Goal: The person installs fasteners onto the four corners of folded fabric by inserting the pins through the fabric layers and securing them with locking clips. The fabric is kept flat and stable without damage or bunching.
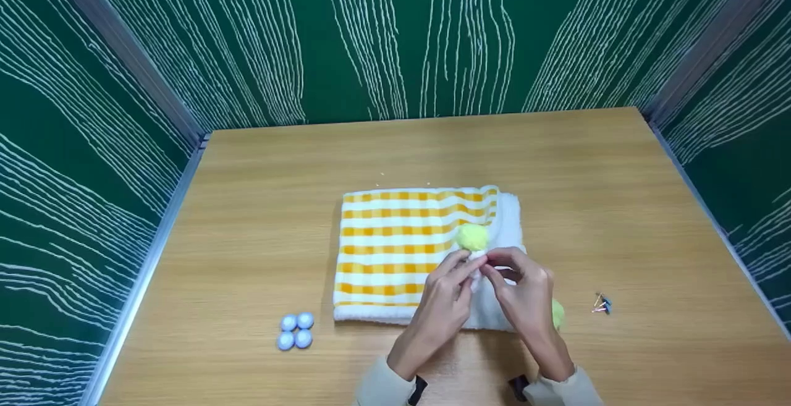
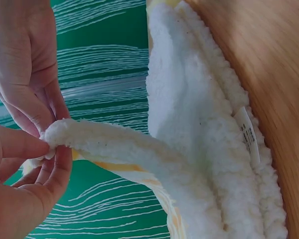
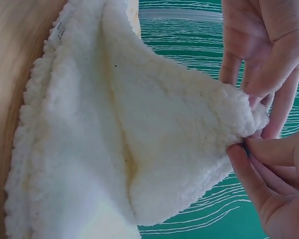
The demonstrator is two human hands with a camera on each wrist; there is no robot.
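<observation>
A folded blanket point(image 1: 389, 233) lies before me, yellow-and-white checked on top with white fleece inside. My left hand point(image 1: 442, 298) pinches its raised corner, whose fleece edge point(image 2: 84, 134) shows in the left wrist view. My right hand point(image 1: 522, 285) meets it there, thumb and fingertips pinching the same corner. In the right wrist view, a tiny dark bit point(image 3: 246, 144) shows between the right fingertips; I cannot tell what it is. A pale green pompom point(image 1: 473, 237) sits just beyond the fingertips. Another green pompom point(image 1: 558, 314) is partly hidden behind the right wrist.
Several pale blue round pieces point(image 1: 296, 330) sit in a cluster left of the blanket. To its right lies a small pile of pins with dark blue heads point(image 1: 602, 303). Green walls with white lines point(image 1: 364, 41) enclose the wooden table point(image 1: 247, 220). A white label point(image 2: 247, 133) hangs from the fleece.
</observation>
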